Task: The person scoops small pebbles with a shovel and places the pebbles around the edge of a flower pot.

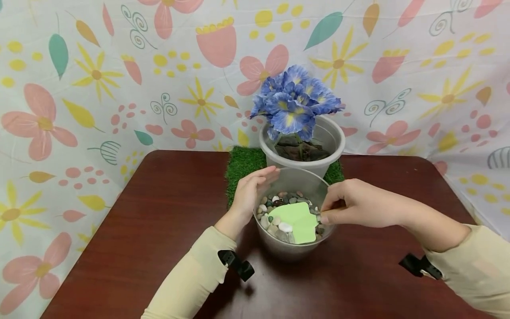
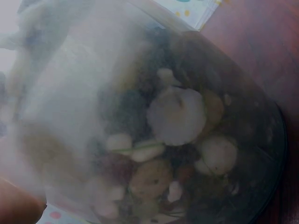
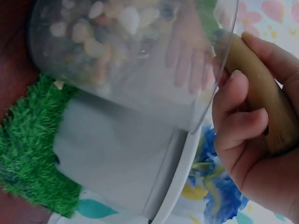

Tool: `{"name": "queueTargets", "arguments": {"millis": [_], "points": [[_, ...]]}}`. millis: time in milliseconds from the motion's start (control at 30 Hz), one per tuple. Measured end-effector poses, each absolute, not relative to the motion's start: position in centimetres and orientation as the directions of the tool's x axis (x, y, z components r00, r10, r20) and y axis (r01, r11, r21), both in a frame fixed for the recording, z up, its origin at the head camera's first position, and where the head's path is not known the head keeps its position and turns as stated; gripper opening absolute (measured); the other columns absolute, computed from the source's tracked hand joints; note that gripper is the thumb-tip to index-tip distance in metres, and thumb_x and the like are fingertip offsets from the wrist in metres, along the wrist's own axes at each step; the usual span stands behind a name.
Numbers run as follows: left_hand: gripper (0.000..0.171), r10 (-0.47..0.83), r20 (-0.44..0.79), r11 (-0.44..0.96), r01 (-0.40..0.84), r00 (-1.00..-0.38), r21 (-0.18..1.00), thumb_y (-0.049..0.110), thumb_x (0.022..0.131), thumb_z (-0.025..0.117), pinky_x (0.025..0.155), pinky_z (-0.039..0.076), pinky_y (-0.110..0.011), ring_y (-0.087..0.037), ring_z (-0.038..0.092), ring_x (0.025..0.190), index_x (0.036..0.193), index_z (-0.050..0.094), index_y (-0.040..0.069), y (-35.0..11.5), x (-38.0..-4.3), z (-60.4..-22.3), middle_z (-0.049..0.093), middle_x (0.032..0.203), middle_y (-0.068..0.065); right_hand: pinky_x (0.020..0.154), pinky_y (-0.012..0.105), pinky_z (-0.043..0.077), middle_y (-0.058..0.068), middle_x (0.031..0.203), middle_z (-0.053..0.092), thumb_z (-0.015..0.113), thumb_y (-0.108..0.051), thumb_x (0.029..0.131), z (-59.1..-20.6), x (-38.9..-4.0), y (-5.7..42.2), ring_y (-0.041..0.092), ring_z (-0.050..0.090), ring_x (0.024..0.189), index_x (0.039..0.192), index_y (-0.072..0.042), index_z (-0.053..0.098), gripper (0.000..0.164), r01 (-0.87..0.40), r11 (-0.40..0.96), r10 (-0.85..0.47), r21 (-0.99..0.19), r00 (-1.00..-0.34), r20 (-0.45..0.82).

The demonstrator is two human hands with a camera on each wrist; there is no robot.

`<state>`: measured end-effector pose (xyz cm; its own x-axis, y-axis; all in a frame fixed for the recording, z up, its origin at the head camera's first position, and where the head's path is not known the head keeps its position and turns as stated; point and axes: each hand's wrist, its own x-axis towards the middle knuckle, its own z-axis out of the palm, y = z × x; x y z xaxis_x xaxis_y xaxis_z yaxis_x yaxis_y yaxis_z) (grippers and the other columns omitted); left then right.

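A clear bowl [image 1: 287, 252] of stones [image 1: 275, 229] stands on the table in front of me. My left hand [image 1: 245, 195] rests against its left side, fingers nearly straight along the wall. With curled fingers my right hand [image 1: 360, 206] grips the wooden handle [image 3: 261, 86] of a small trowel. The trowel's light green blade [image 1: 296, 217] lies over the stones inside the bowl, some pebbles on it. Seen through the hazy wall in the left wrist view are pebbles and a white shell-like piece [image 2: 176, 115].
Behind the bowl, a grey-white pot [image 1: 300, 166] with blue flowers [image 1: 295, 106] stands on a green turf mat [image 1: 243, 164]. The dark red-brown table [image 1: 167, 208] ends at a flower-patterned cloth [image 1: 139, 88]. The bowl's rim is close to the pot.
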<state>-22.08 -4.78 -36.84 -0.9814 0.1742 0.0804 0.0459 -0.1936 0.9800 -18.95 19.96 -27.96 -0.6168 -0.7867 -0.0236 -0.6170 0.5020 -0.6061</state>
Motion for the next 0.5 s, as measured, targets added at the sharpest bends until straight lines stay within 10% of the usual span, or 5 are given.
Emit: {"name": "queueTargets", "arguments": {"millis": [500], "points": [[0.043,0.184,0.094,-0.201,0.056,-0.978,0.978,0.008,0.095,0.033,0.112,0.037,-0.043,-0.026,0.055,0.124,0.132,0.055,0.002,-4.8,-22.01,-36.86,0.058,0.131,-0.016,0.047,0.022,0.044,-0.007,0.071,0.061,0.066,-0.028,0.087,-28.25,-18.75,20.38,0.002,0.046,0.053,0.089,-0.018,0.073,0.012,-0.511,0.524,-0.748,-0.681,-0.659,-0.081]]}}
